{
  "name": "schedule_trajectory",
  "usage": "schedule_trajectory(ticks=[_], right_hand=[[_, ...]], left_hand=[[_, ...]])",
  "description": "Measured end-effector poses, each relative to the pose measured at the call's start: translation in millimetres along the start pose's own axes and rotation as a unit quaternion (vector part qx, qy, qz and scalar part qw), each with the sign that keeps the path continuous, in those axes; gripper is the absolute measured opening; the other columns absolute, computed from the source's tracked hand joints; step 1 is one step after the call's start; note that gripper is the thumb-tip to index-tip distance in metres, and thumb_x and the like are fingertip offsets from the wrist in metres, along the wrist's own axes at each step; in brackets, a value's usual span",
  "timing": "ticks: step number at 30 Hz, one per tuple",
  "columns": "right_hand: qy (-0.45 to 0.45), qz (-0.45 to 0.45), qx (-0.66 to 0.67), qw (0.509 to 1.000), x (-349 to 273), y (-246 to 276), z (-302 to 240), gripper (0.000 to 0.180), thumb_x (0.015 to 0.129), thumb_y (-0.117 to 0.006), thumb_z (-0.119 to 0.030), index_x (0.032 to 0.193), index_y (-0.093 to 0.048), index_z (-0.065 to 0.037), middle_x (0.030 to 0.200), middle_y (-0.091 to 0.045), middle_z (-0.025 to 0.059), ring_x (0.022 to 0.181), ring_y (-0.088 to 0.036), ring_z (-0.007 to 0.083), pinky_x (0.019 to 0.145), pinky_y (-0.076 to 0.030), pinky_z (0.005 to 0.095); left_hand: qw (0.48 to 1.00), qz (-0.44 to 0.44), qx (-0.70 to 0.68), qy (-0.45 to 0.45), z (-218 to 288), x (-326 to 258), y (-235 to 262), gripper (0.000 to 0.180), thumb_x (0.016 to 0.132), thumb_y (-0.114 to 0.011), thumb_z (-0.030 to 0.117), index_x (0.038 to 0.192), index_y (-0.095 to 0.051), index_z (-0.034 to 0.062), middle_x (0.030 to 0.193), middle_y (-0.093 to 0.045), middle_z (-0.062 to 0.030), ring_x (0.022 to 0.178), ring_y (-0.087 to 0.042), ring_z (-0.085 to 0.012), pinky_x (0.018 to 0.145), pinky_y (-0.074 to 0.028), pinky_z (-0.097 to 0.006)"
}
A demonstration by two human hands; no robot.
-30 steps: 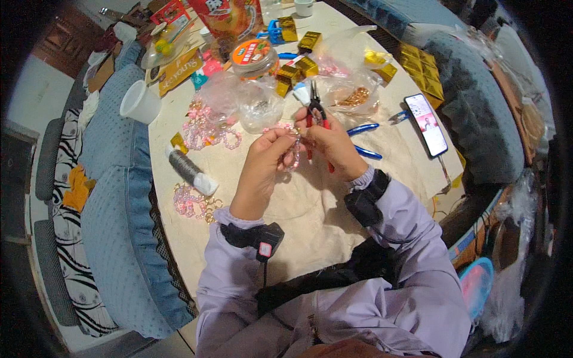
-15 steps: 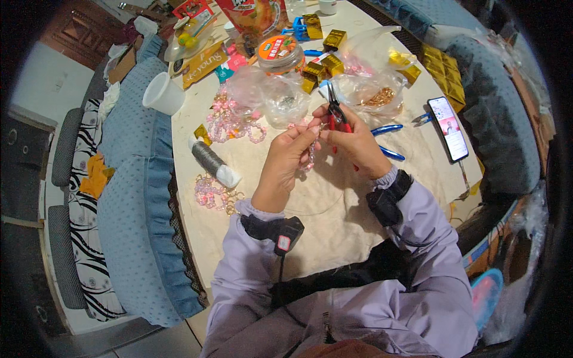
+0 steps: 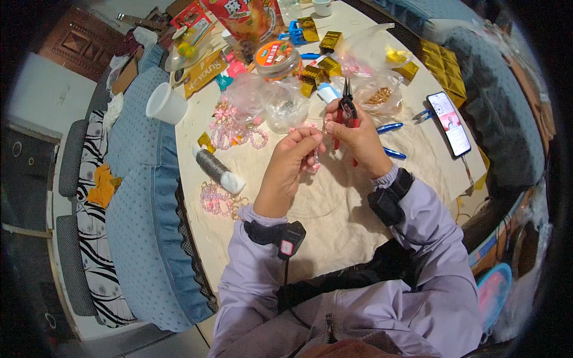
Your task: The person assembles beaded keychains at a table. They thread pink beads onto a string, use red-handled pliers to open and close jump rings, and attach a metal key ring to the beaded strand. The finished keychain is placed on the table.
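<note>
Head view: my left hand (image 3: pixel 289 166) pinches a pink beaded strand (image 3: pixel 314 165) between thumb and fingers, above the cream cloth (image 3: pixel 340 224); my right hand (image 3: pixel 362 142) is closed round red-handled pliers (image 3: pixel 347 106), their tips pointing away from the beads; whether those fingertips also pinch something small, I cannot tell; risk noted: a slack left pinch could drop the strand; the palmed pliers, if shifting, could snag it.

Hands (image 3: pixel 287 162) hold pink beads (image 3: pixel 315 161) (and pliers (image 3: pixel 347 107)).
</note>
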State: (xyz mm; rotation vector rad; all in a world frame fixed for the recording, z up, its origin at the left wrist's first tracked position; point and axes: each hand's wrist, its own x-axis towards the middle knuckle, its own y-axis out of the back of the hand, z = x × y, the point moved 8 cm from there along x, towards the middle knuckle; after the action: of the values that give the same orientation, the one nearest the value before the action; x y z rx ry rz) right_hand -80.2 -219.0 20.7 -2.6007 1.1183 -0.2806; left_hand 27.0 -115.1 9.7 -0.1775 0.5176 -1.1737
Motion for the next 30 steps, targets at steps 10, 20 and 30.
schedule_trajectory(ticks=[10,20,30], right_hand=[[-0.032,0.016,0.07,0.997,-1,0,11,0.032,0.092,-0.075,-0.009,0.119,-0.059,-0.004,0.106,-0.065,0.0023,0.096,-0.063,0.0116,0.086,-0.052,0.0271],[-0.033,0.02,0.086,0.996,-1,-1,13,0.031,0.094,-0.073,-0.009,0.12,-0.057,-0.005,0.108,-0.065,0.003,0.096,-0.063,0.0126,0.085,-0.053,0.0281],[-0.074,0.016,0.144,0.987,0,0,23,0.03,0.095,-0.071,-0.007,0.12,-0.056,-0.005,0.106,-0.066,0.0027,0.089,-0.066,0.0125,0.077,-0.053,0.0262]], left_hand=[[0.999,-0.012,0.027,0.011,3,0,-1,0.017,0.097,-0.07,0.015,0.111,-0.065,0.0067,0.08,-0.068,-0.0032,0.059,-0.057,-0.0043,0.053,-0.046,-0.016],[1.0,0.001,0.012,-0.015,4,-1,-5,0.022,0.095,-0.073,0.013,0.114,-0.062,0.0089,0.084,-0.071,-0.0032,0.061,-0.06,-0.0043,0.053,-0.047,-0.016],[0.995,0.013,0.041,-0.09,6,-1,-6,0.023,0.092,-0.076,0.008,0.111,-0.064,0.0069,0.089,-0.072,-0.0019,0.068,-0.062,-0.0044,0.058,-0.047,-0.018]])
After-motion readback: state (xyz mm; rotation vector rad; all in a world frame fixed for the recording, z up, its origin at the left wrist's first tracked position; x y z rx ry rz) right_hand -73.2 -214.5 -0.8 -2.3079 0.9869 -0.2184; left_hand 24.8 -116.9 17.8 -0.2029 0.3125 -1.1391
